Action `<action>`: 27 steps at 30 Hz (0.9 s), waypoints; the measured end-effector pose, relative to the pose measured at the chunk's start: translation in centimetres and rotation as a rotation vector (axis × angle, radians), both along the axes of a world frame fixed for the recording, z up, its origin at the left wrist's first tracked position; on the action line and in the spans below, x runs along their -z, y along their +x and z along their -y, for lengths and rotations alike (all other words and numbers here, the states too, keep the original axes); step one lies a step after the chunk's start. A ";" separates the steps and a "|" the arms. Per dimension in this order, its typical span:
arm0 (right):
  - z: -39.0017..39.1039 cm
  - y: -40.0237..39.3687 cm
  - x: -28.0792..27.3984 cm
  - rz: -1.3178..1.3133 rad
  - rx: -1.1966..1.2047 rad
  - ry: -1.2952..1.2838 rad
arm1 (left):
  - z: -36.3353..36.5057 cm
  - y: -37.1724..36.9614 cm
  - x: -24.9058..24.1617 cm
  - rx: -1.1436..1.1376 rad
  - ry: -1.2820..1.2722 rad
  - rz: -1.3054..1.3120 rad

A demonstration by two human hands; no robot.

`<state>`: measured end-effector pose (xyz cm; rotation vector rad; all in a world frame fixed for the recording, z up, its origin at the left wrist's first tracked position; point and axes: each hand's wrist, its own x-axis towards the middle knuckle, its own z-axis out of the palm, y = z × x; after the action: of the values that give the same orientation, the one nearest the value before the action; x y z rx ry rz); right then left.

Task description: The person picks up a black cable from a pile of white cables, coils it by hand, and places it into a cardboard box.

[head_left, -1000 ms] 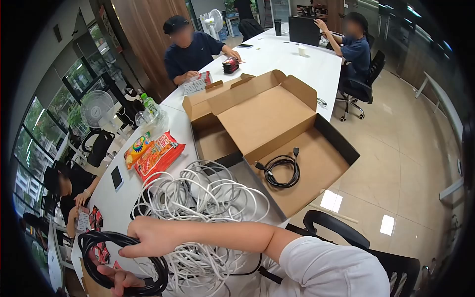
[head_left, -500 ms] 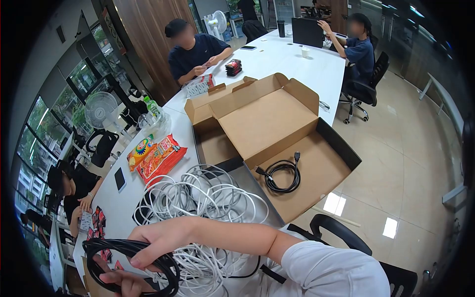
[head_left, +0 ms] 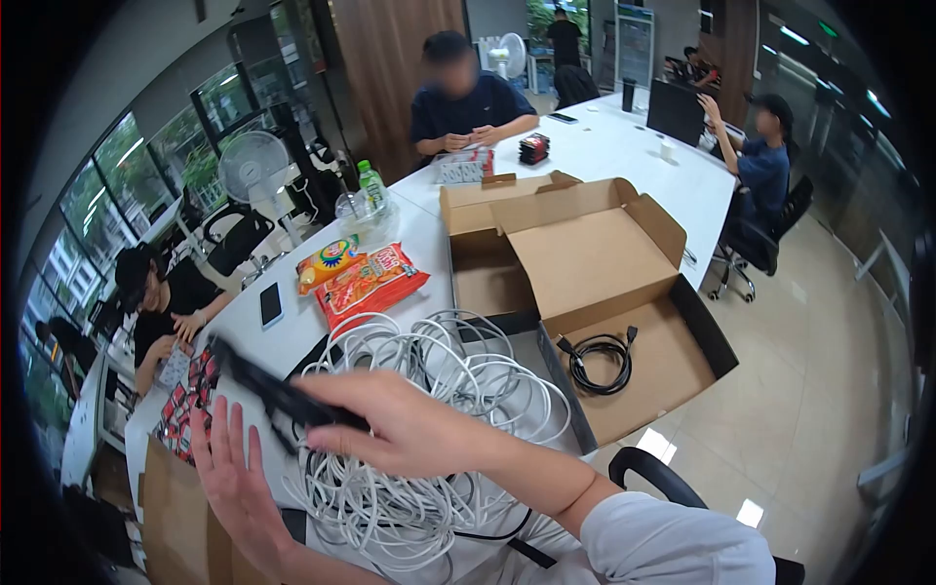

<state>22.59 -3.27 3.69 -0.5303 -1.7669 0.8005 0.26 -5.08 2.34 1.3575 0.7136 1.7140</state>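
Note:
My right hand [head_left: 380, 429] grips a coiled black cable [head_left: 268, 385], seen nearly edge-on and blurred by motion. My left hand [head_left: 239, 473] is raised just below the coil, fingers stretched and apart, holding nothing. Under my right arm lies a large tangle of white and grey cables [head_left: 380, 507] on the white table. Right of it, an opened cardboard box [head_left: 673, 375] holds another looped black cable [head_left: 600, 364] with its plugs showing. A second open cardboard box [head_left: 492, 283] sits beside it.
Red and orange snack bags [head_left: 370, 283], a phone [head_left: 271, 304] and a green-capped bottle [head_left: 371, 185] lie to the left. Small red packets [head_left: 185, 414] are by a co-worker [head_left: 180, 307]. Another cardboard box [head_left: 180, 517] is at lower left. Two more people sit across the table.
The black coil has turned from a face-on ring to edge-on and risen. My left hand has come off it and opened. The view has shifted, moving the scene rightward.

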 end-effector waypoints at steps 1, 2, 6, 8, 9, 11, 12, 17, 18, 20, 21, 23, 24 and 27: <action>0.1 0.0 -0.8 0.115 0.181 0.072 | 0.2 0.2 -0.4 -0.051 0.004 0.008; -0.4 -0.3 -0.9 0.155 0.320 0.125 | 0.5 0.5 -0.7 -0.117 -0.002 0.034; -1.4 0.4 0.6 0.394 0.781 0.179 | 1.7 0.4 -1.4 -0.102 0.028 0.011; -3.5 1.5 1.9 0.538 0.896 0.080 | 2.2 -0.1 -1.5 -0.082 0.045 0.009; -4.8 2.2 2.7 0.620 0.935 -0.018 | 2.5 -0.4 -1.6 -0.076 0.048 -0.010; -8.1 4.3 5.0 0.762 1.018 -0.077 | 2.9 -0.7 -1.8 -0.062 0.058 -0.049; -9.7 5.4 5.9 0.831 1.047 -0.157 | 3.3 -0.8 -1.9 -0.052 0.058 -0.054; -14.3 9.9 8.7 0.941 1.171 -0.359 | 5.0 -2.2 -2.0 0.002 0.133 -0.054; -14.9 10.3 9.2 0.972 1.175 -0.354 | 5.4 -2.6 -2.2 -0.005 0.138 -0.076; -16.4 11.5 10.7 1.037 1.195 -0.336 | 5.8 -3.1 -2.3 -0.014 0.140 -0.063; -17.1 12.1 11.7 1.070 1.209 -0.324 | 6.0 -3.3 -2.4 -0.013 0.141 -0.055; -17.8 12.7 12.8 1.167 1.197 -0.254 | 6.1 -3.7 -2.4 -0.014 0.140 -0.081; -18.2 12.9 13.4 1.205 1.189 -0.239 | 6.0 -3.8 -2.3 -0.008 0.136 -0.090; -19.9 13.4 15.5 1.368 1.139 -0.207 | 6.1 -3.9 -2.3 0.019 0.110 -0.119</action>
<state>35.98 16.64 -11.83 -2.3176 -1.9679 -0.3731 -3.63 -11.13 4.65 1.5477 0.6778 1.6896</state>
